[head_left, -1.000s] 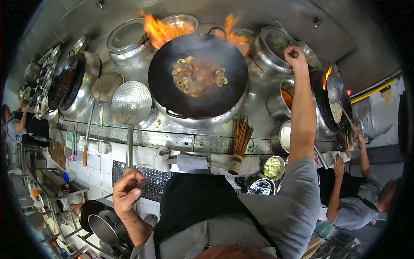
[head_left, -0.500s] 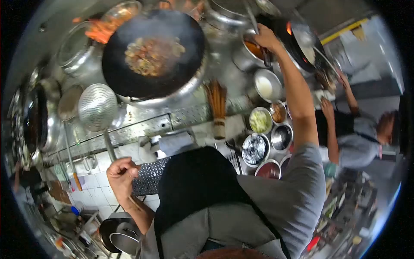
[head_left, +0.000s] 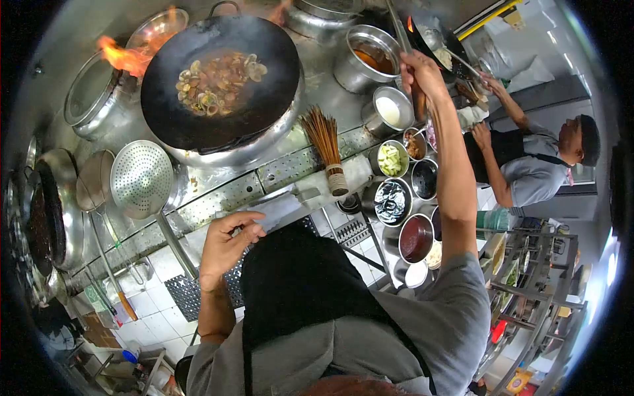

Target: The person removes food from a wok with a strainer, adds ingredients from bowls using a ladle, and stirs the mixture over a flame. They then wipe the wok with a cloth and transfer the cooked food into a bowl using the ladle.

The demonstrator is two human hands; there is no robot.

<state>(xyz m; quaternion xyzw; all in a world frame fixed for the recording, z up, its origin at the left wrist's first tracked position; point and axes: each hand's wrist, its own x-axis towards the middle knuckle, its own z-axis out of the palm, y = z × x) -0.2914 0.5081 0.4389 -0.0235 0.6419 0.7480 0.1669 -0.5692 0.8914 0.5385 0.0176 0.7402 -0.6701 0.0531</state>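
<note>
My right hand (head_left: 422, 71) is closed round the wooden handle of a long metal-shafted cooking utensil (head_left: 398, 25), whose far end is out of view. It is beside a steel pot of brown-orange liquid (head_left: 375, 61). My left hand (head_left: 226, 245) holds nothing, its fingers loosely bent and thumb apart, near a folded white cloth (head_left: 277, 210) at the stove's front edge. Ahead, a large black wok (head_left: 168, 122) steams with clams (head_left: 218, 82) in it. A perforated skimmer (head_left: 142, 178) lies left of the wok, its handle toward me.
Flames (head_left: 124, 57) rise behind the wok. A bamboo brush (head_left: 323, 142) rests on the stove edge. Bowls of sauce (head_left: 416, 239) and chopped green vegetable (head_left: 391, 160) stand at right. A co-worker (head_left: 538, 158) works at another wok (head_left: 444, 49). Wire strainer (head_left: 96, 178) at left.
My left hand has moved right and up, from beside the skimmer handle toward the white cloth. My right hand still grips the utensil, slightly further right. The view has shifted a little.
</note>
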